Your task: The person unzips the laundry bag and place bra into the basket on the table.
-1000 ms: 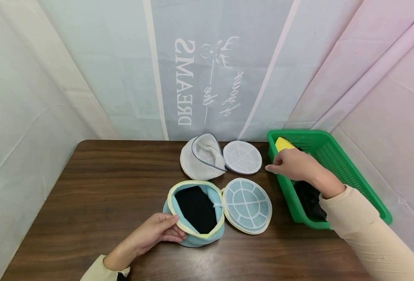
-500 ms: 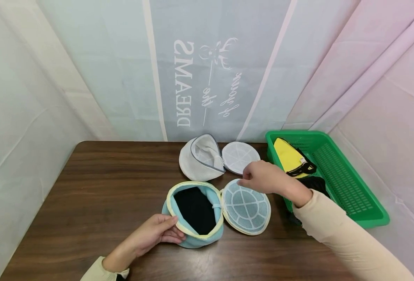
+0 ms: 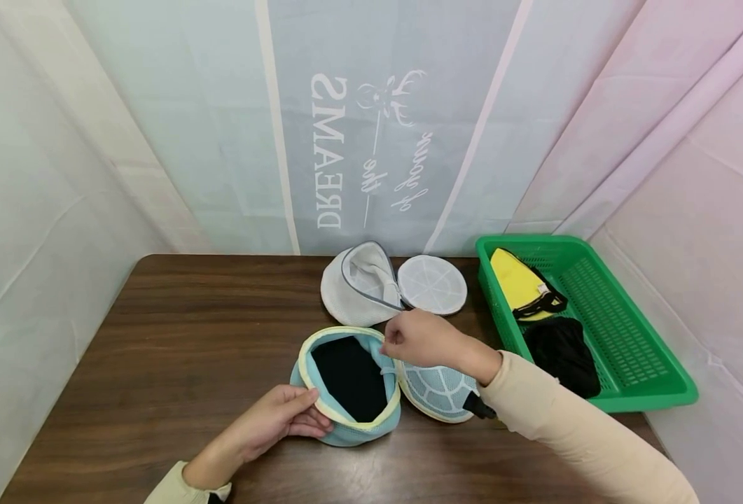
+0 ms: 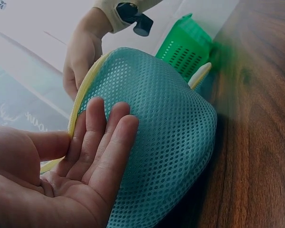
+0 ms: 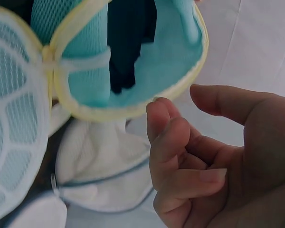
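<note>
A blue mesh laundry bag (image 3: 358,435) with a yellow zip rim sits on the table, its round lid (image 3: 437,392) folded out to the right. Folded black cloth (image 3: 352,378) lies inside it. My left hand (image 3: 283,416) pinches the near left rim; in the left wrist view, the thumb lies over the yellow zip edge and the other fingers lie against the mesh. My right hand (image 3: 424,339) is above the bag's far right rim. Seen from the right wrist, its thumb and loosely curled fingers stand apart, with nothing between them.
Behind it lies a white mesh bag (image 3: 339,287) with its round lid (image 3: 433,283) folded out. At the right stands a green basket (image 3: 636,336) holding a yellow item with black straps (image 3: 516,280) and a crumpled black item (image 3: 563,353). A curtain (image 3: 220,140) hangs behind the table.
My right hand has moved left from over the green basket, across the blue lid, to the blue bag's rim. The left hand has kept its grip on the rim.
</note>
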A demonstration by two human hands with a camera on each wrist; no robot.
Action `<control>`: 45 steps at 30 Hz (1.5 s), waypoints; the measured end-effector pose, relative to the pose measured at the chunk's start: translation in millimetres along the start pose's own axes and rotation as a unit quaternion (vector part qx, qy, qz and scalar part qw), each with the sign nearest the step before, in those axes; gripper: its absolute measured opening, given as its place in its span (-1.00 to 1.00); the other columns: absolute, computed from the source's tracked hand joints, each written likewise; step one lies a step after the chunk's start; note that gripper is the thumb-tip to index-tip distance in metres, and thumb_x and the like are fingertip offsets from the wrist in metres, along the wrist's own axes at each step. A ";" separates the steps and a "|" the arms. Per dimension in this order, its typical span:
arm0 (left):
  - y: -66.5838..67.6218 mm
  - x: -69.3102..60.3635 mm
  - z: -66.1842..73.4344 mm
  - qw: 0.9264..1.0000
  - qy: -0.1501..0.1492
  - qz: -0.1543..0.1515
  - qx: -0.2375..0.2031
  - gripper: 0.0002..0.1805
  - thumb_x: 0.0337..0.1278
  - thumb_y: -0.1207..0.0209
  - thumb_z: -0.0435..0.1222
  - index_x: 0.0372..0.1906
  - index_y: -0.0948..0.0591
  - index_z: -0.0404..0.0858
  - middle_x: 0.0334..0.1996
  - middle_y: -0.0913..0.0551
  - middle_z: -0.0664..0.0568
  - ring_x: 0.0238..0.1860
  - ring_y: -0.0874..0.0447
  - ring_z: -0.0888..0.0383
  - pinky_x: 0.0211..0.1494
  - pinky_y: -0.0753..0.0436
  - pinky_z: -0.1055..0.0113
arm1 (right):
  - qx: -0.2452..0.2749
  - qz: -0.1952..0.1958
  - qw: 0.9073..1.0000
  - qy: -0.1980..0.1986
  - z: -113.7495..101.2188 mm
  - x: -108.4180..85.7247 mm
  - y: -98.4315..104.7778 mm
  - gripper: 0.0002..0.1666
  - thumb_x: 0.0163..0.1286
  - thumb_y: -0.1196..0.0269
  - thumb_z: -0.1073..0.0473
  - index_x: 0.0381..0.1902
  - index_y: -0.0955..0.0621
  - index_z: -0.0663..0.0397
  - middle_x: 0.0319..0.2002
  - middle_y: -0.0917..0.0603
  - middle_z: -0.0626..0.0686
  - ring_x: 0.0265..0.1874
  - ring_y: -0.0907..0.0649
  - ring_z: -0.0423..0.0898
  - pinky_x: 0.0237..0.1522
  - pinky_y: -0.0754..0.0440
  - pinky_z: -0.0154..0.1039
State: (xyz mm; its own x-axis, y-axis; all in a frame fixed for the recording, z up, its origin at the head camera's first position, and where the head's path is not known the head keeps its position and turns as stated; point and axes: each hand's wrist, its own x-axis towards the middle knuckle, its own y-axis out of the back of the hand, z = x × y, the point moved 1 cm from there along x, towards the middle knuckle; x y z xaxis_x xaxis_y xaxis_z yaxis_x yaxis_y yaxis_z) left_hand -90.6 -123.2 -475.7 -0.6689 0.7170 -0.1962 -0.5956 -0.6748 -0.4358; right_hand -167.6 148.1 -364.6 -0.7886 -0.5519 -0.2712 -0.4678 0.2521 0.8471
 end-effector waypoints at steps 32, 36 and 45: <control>0.0 0.0 -0.3 1.000 0.012 -0.003 -0.005 -0.60 0.64 0.06 -0.18 -0.15 -0.69 -0.37 -0.24 -0.77 -0.04 -0.11 -0.78 0.12 0.05 -0.74 0.26 | -0.086 0.016 0.992 -0.089 -14.4 29.8 -66.1 -0.60 0.38 -0.36 -0.06 -0.59 -0.53 -0.06 -0.57 -0.52 -0.04 -0.53 -0.56 -0.09 -0.57 -0.54 -0.16; -0.2 0.4 -0.3 1.000 0.015 -0.001 -0.005 -0.60 0.64 0.05 -0.18 -0.14 -0.69 -0.37 -0.24 -0.77 -0.05 -0.12 -0.78 0.12 0.05 -0.74 0.26 | -0.106 -0.004 0.988 -0.113 -15.1 32.8 -67.6 -0.61 0.36 -0.36 -0.11 -0.55 -0.58 -0.04 -0.47 -0.59 -0.02 -0.44 -0.63 -0.04 -0.50 -0.62 -0.09; -1.0 0.3 -1.7 1.000 0.016 0.000 -0.007 -0.60 0.63 0.05 -0.19 -0.15 -0.69 -0.38 -0.25 -0.77 -0.05 -0.12 -0.78 0.12 0.05 -0.74 0.26 | -0.115 -0.035 0.985 -0.123 -13.4 40.6 -71.8 -0.56 0.38 -0.34 -0.15 -0.58 -0.57 -0.04 -0.54 -0.57 -0.05 -0.51 -0.60 -0.09 -0.52 -0.62 -0.11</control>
State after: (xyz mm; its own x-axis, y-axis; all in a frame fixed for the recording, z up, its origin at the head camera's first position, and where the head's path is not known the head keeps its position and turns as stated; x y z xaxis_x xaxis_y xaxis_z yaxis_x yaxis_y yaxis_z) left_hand -89.4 -122.0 -476.8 -0.6537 0.7228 -0.2242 -0.5892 -0.6721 -0.4486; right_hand -160.7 96.9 -430.3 -0.8442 -0.3444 -0.4108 -0.4438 0.0192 0.8959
